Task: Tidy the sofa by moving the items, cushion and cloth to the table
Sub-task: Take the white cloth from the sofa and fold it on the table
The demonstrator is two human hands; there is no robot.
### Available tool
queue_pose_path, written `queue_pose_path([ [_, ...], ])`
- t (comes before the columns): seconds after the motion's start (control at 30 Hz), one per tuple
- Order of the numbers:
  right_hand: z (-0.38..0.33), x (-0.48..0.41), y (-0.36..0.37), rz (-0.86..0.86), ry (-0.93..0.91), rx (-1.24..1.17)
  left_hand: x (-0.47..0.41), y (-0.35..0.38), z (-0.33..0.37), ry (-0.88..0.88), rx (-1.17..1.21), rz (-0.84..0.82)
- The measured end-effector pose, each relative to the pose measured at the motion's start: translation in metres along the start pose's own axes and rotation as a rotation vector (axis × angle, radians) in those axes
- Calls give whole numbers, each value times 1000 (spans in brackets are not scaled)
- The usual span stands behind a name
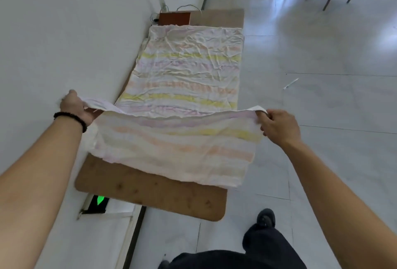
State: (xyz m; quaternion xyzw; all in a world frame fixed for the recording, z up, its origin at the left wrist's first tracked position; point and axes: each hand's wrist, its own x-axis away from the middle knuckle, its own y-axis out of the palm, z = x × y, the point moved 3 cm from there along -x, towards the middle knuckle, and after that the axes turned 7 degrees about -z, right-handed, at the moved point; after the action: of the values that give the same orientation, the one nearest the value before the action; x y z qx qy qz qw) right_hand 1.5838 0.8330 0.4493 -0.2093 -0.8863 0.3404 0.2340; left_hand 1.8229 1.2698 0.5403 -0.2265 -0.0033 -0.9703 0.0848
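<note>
Both hands, left (74, 107) and right (277, 125), grip the striped cloth (182, 71) by its near corners; its far end lies across the table (150, 191).

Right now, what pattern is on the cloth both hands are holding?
White cloth with faded pastel stripes across it: yellow, pink, orange. Clearest in the head view.

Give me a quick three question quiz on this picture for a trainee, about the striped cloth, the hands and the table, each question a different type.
1. True or false: the left hand and the right hand both grip the pastel-striped white cloth.
2. The cloth lies mostly on: A a sofa; B the long brown wooden table; C the floor.
3. Which wrist wears the dark bead bracelet?
Key: 1 true; 2 B; 3 left.
</note>
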Motion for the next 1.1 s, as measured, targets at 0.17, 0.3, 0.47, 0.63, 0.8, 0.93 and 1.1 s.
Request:
queue_pose_path([
  [0.17,2,-78,-50,-101,-24,22,1,90,32,-19,37,56],
  [0.3,0,-143,-85,-59,-47,33,-20,138,61,29,137,110],
  [0.47,-6,-234,-111,-23,-46,113,-55,202,86,11,107,17],
  [0.63,-27,-351,-119,-7,-89,173,-183,266,97,54,198,46],
  [0.8,-43,-508,-112,45,-59,216,-373,344,92,-74,225,1],
  [0.93,-53,-617,-100,26,18,268,-449,427,105,-132,132,66],
  [1.1,-45,-715,-72,-46,130,368,-543,487,109,-157,50,124],
])
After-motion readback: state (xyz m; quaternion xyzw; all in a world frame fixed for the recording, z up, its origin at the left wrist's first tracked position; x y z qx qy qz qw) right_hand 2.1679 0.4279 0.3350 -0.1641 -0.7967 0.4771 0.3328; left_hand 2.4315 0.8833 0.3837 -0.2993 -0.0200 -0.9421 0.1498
